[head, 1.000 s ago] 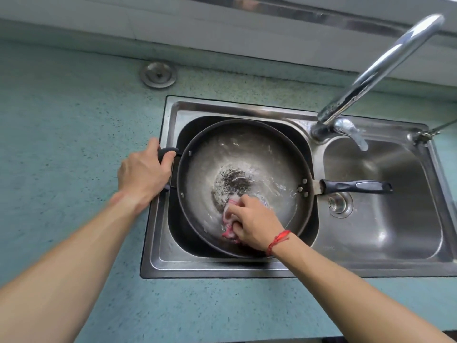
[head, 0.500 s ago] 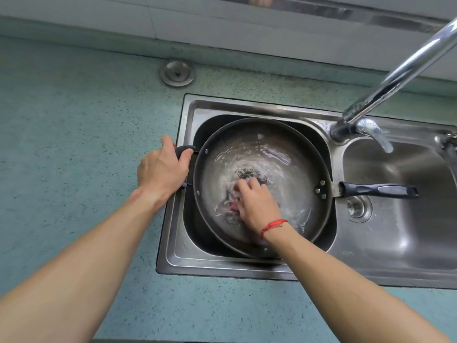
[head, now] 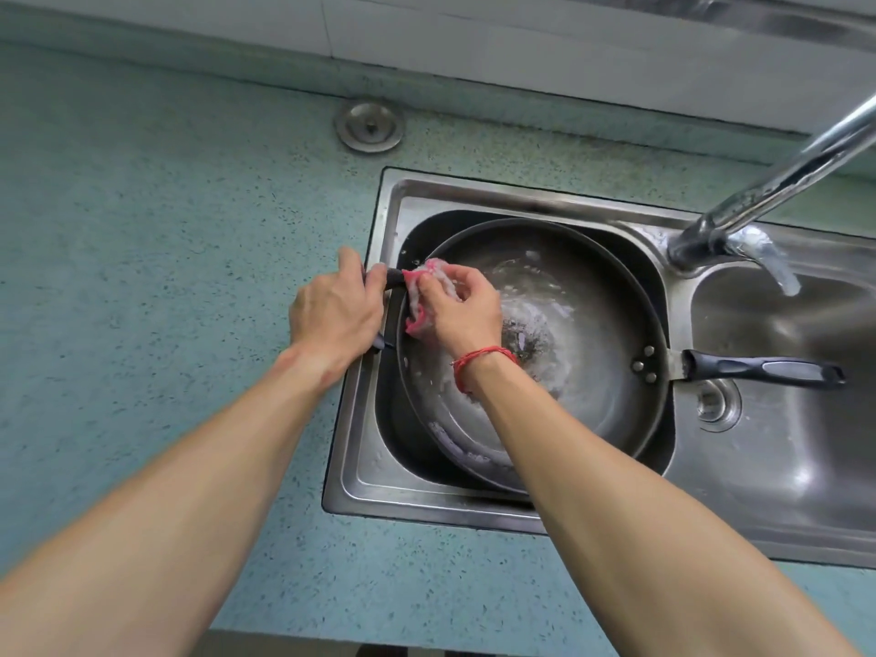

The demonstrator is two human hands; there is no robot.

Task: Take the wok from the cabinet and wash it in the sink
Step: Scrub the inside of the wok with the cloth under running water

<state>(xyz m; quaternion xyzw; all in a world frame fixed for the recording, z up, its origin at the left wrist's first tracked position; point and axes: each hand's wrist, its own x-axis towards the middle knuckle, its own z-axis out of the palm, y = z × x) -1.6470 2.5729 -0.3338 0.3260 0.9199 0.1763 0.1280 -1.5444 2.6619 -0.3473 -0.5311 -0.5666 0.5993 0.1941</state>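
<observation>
A dark wok (head: pixel 597 324) lies in the left basin of the steel sink (head: pixel 365 467), its long black handle (head: pixel 763 369) reaching right over the other basin. Soapy water and dark residue coat its inside. My left hand (head: pixel 334 315) grips the small helper handle on the wok's left rim. My right hand (head: pixel 462 308) holds a pink cloth (head: pixel 426 296) and presses it against the inner left wall of the wok, just beside my left hand. A red string circles my right wrist.
A chrome faucet (head: pixel 768 192) rises at the back right, its spout slanting out of frame. A round steel plug (head: pixel 369 128) sits in the teal speckled counter (head: pixel 166 277) behind the sink. The right basin has a drain (head: pixel 716 403).
My right hand carried the pink cloth from the wok's lower middle up to its left rim beside my left hand. The view shifted, so the sink sits further right.
</observation>
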